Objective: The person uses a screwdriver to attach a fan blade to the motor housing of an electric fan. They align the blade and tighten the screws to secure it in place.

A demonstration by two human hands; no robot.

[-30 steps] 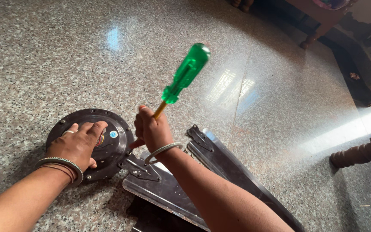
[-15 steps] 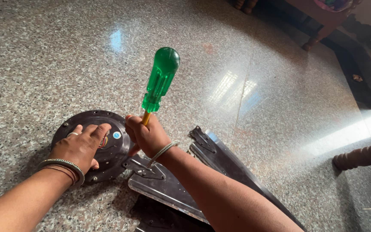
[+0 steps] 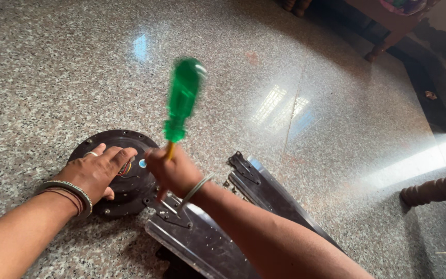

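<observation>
Head camera view looks down on a speckled grey polished stone floor (image 3: 52, 62), where a round dark metal motor housing disc (image 3: 110, 140) lies flat. Left hand (image 3: 95, 172) rests palm-down on top of that disc, fingers spread flat and pressing on it rather than curled round anything; a ring shows on one finger and bangles sit at the wrist. Right hand (image 3: 170, 171) is closed in a fist around the yellow shank of a screwdriver with a translucent green plastic handle (image 3: 182, 99), gripping it low, just below the handle. That handle stands nearly upright above the fist, tilted slightly to the right, and is blurred. The tip is hidden behind the hand, so whether it touches the disc or the bracket cannot be told. Just beside the disc's right edge lies a long dark glossy fan blade with a metal bracket (image 3: 192, 237) at its near end, partly under the right forearm. A second dark fan blade (image 3: 264, 191) lies next to it, further right. Dark turned wooden furniture legs (image 3: 429, 188) stand at the right edge.
</observation>
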